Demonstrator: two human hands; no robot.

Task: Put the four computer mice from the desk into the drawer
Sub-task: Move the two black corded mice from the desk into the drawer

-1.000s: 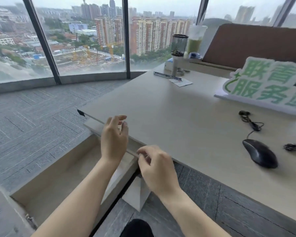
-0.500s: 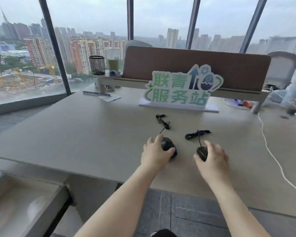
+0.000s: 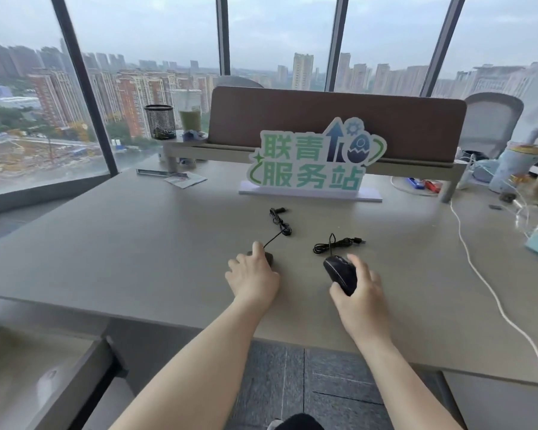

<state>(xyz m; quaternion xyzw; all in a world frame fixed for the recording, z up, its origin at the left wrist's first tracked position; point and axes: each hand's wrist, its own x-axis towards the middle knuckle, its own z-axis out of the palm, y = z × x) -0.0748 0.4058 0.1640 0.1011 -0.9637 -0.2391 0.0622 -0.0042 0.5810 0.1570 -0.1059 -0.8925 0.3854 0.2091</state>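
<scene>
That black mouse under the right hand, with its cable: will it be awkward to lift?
Probably light: the right hand covers the black mouse easily. Its cable lies loosely bundled, so it will likely dangle and drag. The glossy shell may be a bit slippery.

The bench (image 3: 121,243) lies bare to the left of the hands, toward the open drawer (image 3: 75,377) at near left. Far of the hands, two bundled cords (image 3: 280,220) and the sign (image 3: 311,162) stand in the way; a white cable (image 3: 479,274) crosses the right side.
</scene>
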